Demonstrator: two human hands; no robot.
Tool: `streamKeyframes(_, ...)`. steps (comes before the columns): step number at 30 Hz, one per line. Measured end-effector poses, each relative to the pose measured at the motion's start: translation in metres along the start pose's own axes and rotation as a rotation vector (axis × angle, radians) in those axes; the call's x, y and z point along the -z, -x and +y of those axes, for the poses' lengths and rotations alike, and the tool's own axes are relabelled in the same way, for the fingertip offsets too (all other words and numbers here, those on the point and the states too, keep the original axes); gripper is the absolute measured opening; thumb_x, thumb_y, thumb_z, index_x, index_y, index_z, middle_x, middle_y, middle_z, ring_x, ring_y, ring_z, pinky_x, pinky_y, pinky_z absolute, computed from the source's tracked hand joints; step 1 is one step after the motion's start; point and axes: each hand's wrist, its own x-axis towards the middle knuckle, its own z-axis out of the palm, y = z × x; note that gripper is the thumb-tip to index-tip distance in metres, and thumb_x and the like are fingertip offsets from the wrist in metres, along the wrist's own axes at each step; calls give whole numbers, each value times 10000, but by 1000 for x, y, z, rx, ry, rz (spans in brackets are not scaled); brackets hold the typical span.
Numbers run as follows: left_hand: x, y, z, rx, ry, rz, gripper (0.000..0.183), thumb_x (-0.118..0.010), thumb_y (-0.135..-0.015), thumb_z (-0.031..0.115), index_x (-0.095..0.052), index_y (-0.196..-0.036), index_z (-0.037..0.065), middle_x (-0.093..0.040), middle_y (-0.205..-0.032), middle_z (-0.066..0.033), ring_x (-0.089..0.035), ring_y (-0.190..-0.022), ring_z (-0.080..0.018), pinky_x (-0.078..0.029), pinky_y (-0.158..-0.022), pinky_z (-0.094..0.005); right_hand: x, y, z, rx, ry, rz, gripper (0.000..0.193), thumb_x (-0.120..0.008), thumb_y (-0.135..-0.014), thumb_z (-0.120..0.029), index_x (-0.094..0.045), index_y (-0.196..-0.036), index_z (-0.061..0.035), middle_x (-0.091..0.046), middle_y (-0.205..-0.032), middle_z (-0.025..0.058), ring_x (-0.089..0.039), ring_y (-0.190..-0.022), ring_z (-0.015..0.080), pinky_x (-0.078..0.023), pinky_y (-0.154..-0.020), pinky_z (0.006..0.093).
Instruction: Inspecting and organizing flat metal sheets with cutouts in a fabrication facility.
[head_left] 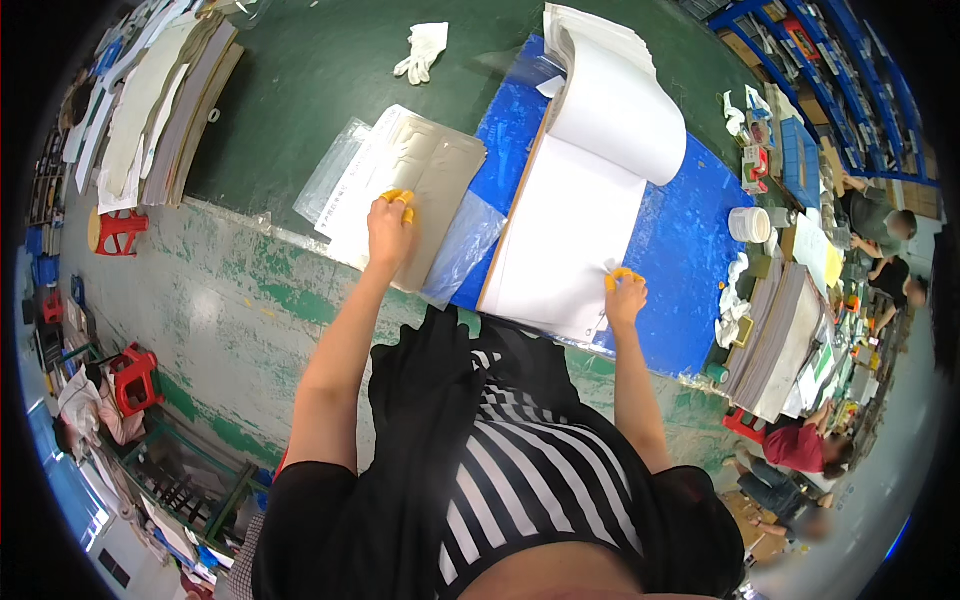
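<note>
My left hand (391,232), with yellow finger covers, rests with curled fingers on a grey-beige sheet with raised rectangular outlines (440,160). What its fingertips hold, if anything, is hidden. Beneath that sheet lie white printed paper and clear plastic film (335,170). Yellow covers are also on the fingers of my right hand (626,296), which is closed around a small white crumpled piece (611,266), cloth or paper. It is at the right edge of a large white paper sheet (570,230). The upper sheets of this stack (615,110) are curled back toward the far side.
The paper lies on a blue board (680,250) upon a green table (290,90). A white glove (424,50) lies at the far side. Tall board stacks stand left (190,110) and right (775,330). A white tub (748,225) is at the right. Other people work farther right.
</note>
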Motion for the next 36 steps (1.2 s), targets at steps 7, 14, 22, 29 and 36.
streamKeyframes(7, -24, 23, 88, -154, 214, -85, 241, -642, -701, 80, -625, -933, 17, -575, -911, -175, -535, -878, -334, -439, -780, -408, 86, -107, -4, -211, -1027, -231, 249, -477, -919, -212, -487, -1141, -99, -568, -1018, 76, -558, -929, 167, -457, -803, 328)
streamKeyframes(14, -69, 31, 170, -93, 93, -253, 613, -735, -662, 240, -488, -1148, -42, -493, -1131, -198, -480, -997, -353, -404, -872, -405, 113, -228, -55, -176, -2113, -412, 444, -399, -922, -418, -352, -1274, -151, -330, -1366, 137, -328, -1260, 292, -229, -1037, 412)
streamKeyframes(22, -83, 40, 149, 12, -8, -285, 688, -746, -647, 215, -431, -1202, -41, -523, -1044, -175, -515, -948, -338, -444, -792, -390, 82, -238, -55, -109, -1983, -83, 443, -443, -930, -275, -303, -1332, -154, -392, -1302, 69, -423, -1186, 224, -313, -963, 348)
streamKeyframes(29, -59, 34, 149, 106, 238, -343, 231, -673, -678, 112, -599, -863, -6, -556, -809, -186, -571, -743, -357, -465, -643, -417, 0, -95, -18, -137, -1149, -283, 391, -514, -860, -75, -449, -1245, -60, -524, -1166, 66, -532, -987, 183, -448, -830, 294)
streamKeyframes(36, -62, 47, 141, 118, 145, -326, 189, -578, -710, 42, -550, -890, -9, -573, -800, -214, -580, -731, -381, -466, -644, -447, 13, -15, -29, 430, -314, -149, 611, -520, -685, 81, -437, -1270, -80, -412, -1279, 175, -381, -1176, 326, -341, -983, 375)
